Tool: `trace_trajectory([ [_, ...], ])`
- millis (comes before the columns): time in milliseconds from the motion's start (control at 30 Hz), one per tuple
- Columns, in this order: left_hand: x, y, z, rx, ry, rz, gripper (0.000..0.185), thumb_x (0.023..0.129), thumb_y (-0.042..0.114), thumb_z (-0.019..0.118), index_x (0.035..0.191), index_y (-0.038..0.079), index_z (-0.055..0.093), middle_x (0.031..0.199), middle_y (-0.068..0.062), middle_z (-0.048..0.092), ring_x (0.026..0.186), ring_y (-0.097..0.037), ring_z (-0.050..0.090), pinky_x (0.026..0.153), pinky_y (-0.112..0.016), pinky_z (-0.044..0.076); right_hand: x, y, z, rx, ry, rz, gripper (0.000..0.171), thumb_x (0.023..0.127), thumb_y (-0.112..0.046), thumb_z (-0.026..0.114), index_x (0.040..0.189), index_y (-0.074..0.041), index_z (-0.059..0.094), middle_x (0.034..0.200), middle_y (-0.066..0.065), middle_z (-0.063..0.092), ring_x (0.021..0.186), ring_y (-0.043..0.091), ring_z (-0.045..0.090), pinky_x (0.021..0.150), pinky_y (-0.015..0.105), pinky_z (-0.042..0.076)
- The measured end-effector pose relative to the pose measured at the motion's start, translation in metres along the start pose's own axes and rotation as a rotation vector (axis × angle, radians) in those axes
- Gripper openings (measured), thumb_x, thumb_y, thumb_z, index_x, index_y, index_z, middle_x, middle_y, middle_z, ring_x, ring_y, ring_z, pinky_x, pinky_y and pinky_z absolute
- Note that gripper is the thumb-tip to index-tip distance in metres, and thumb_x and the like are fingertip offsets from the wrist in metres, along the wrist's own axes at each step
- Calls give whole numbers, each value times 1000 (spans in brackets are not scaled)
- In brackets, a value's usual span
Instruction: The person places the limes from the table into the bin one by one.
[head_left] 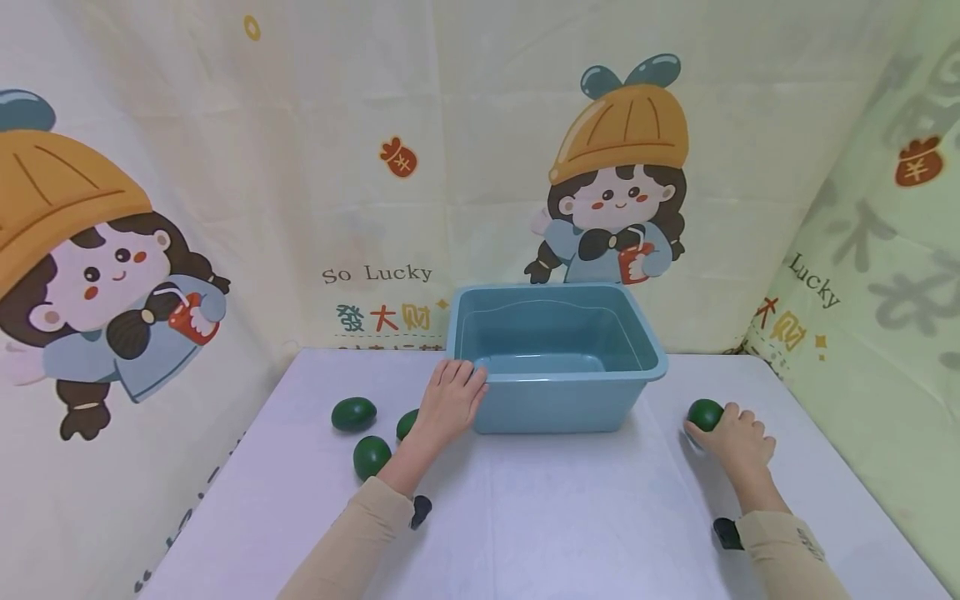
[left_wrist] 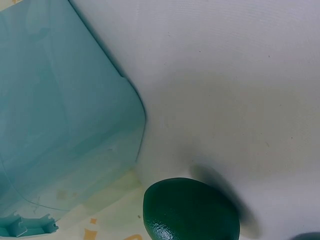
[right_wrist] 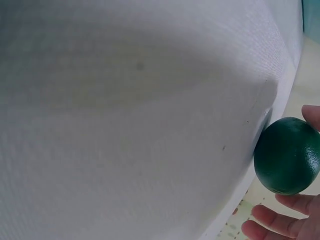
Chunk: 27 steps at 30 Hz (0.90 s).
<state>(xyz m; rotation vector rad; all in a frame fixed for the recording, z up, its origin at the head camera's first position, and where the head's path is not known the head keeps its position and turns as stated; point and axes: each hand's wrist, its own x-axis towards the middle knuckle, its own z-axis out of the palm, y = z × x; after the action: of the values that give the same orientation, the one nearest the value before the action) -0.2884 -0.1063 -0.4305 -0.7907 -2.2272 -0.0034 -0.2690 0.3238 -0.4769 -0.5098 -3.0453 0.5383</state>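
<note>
Your right hand (head_left: pixel 738 442) is at the right side of the surface (head_left: pixel 555 517), with its fingers curled round a dark green fruit (head_left: pixel 705 414). In the right wrist view the fruit (right_wrist: pixel 286 156) sits between the thumb above and the fingers (right_wrist: pixel 272 222) below. Whether it has left the surface cannot be told from either view.

Your left hand (head_left: pixel 450 398) rests on the near left corner of the blue bin (head_left: pixel 558 400), fingers nearly straight and laid over the rim, holding nothing. It appears to steady the bin.

The bin stands at the back centre of the surface, and the part of its floor that shows is bare. Three more green fruits lie left of it: one far left (head_left: pixel 353 413), one nearer you (head_left: pixel 371 456), and one (head_left: pixel 407 423) partly hidden behind your left wrist. The left wrist view shows one of them (left_wrist: pixel 190 210) close by the bin wall (left_wrist: pixel 65 125).

The step in hand reads as the pickup of the right-side fruit. The next move likely calls for a firm grip, a lift clear of the bin's rim, and a carry leftward over the opening before release. Keep the left hand off the opening during that carry.
</note>
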Motion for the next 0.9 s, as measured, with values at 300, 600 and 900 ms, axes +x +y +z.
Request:
trace_trajectory([
  [300,-1,0,0,1,9,0,50,101,31,6,105,11,51,91,-5,46,91,-23,43,87,-38,33,3,2,4,0,-10,12,88,81,-50,57,121,21,23,107,41,32,99,54,33,82,63,30],
  [600,-1,1,-1,-14,10,-6,50,101,31,8,105,10,52,92,-6,48,91,-23,44,86,-38,34,4,4,7,0,-29,21,91,80,-51,58,121,22,23,109,42,32,101,55,32,83,64,29],
  [900,-1,1,-1,-6,-39,-25,53,100,32,4,107,11,52,93,-6,47,93,-23,42,89,-38,32,5,3,7,-1,-33,14,90,81,-49,58,121,23,22,109,42,32,101,55,33,82,64,29],
])
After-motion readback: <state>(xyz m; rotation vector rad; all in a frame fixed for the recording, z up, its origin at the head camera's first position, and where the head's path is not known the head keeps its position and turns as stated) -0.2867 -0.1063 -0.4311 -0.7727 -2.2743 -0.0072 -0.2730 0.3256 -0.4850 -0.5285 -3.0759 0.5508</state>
